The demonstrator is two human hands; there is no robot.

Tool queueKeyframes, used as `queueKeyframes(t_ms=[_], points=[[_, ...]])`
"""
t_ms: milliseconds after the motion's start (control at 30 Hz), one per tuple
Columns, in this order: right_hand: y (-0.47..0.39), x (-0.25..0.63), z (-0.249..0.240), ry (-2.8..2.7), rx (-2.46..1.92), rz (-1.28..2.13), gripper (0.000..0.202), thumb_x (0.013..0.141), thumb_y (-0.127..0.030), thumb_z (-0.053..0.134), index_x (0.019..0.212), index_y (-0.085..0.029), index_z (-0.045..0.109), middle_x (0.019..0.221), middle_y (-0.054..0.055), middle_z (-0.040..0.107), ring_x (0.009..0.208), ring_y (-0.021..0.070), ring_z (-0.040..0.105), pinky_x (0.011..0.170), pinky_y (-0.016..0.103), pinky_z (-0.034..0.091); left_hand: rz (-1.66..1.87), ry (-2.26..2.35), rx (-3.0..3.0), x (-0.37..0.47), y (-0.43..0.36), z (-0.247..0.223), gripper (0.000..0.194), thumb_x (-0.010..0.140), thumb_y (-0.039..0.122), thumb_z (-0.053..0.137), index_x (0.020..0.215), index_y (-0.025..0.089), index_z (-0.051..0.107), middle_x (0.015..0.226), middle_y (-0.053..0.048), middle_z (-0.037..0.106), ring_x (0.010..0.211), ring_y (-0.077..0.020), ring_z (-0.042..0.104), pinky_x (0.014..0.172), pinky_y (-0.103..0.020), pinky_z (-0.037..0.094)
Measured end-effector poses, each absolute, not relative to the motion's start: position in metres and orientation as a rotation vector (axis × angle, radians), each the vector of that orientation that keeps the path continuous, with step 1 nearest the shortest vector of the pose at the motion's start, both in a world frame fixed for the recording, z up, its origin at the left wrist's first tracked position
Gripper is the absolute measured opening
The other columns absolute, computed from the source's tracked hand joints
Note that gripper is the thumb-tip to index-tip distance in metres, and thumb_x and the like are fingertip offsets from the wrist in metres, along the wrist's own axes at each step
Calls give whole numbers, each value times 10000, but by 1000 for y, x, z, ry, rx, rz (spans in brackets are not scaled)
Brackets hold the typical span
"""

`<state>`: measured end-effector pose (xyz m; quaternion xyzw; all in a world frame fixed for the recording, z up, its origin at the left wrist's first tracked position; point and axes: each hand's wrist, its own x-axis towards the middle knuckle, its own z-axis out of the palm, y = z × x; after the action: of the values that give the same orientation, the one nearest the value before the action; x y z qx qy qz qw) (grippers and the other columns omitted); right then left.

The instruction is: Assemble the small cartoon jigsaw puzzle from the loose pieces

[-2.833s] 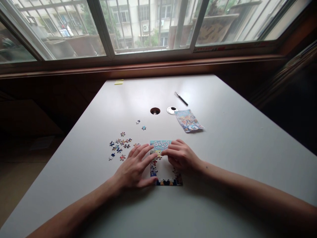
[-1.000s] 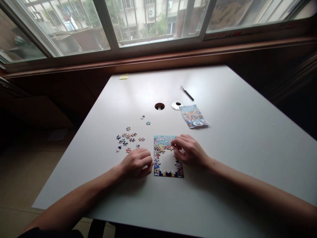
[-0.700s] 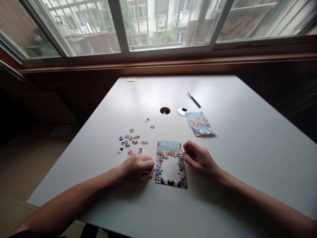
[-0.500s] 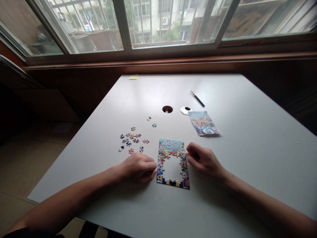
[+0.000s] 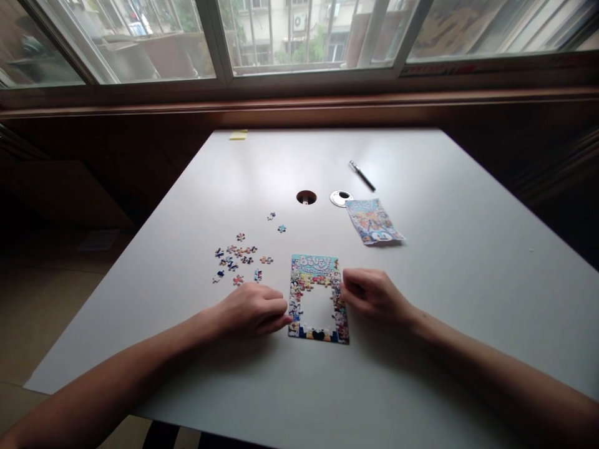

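A small, partly assembled jigsaw puzzle (image 5: 318, 272) lies on the white table (image 5: 444, 280); its colourful border is joined and the middle is a bare gap. My left hand (image 5: 253, 308) rests curled against the puzzle's left edge, fingertips touching it. My right hand (image 5: 372, 294) lies loosely curled at the puzzle's right edge. Neither hand visibly holds a piece. Several loose puzzle pieces (image 5: 236, 259) are scattered to the left of the puzzle, beyond my left hand.
A colourful puzzle packet (image 5: 373, 221) lies beyond the puzzle to the right. Further back are a pen (image 5: 362, 175), a round cable hole (image 5: 306, 197) with its white cap (image 5: 341, 198) beside it, and a yellow sticky note (image 5: 238, 134). A window runs along the far wall.
Both hands have drawn off the puzzle's top to its two sides and curled up. The camera view shifted slightly; the puzzle and loose pieces stayed in place.
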<state>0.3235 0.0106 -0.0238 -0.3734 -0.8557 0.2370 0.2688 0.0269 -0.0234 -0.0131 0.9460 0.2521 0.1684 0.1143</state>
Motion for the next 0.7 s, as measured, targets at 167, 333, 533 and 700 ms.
queueKeyframes(t_ms=[167,333,533,700], points=[[11,322,-20,-2301,-988,669,284,784,-111,513,639,-216,292,583,-62,305,536,90,260,509,235,247,489,738,2777,26,-23,-15,308,987,297,440,696,194,450,649,4,524,560,-119,459,547,-282,319],[10,322,-19,-2301,-978,664,284,771,-98,513,638,-215,291,586,-62,296,540,92,245,509,237,239,492,732,2767,25,-23,-17,306,988,299,449,700,195,447,656,8,521,562,-118,459,541,-286,307],[10,321,-19,-2308,-970,636,290,777,-103,512,631,-216,289,581,-62,299,535,91,255,509,237,242,526,731,2761,24,-23,-18,297,982,292,466,702,195,448,656,9,521,560,-114,471,537,-277,304],[11,321,-19,-2314,-967,631,300,787,-106,510,644,-218,272,584,-63,290,536,91,250,508,236,240,505,736,2764,25,-24,-19,293,980,297,464,705,197,446,663,4,525,568,-119,473,546,-279,305]])
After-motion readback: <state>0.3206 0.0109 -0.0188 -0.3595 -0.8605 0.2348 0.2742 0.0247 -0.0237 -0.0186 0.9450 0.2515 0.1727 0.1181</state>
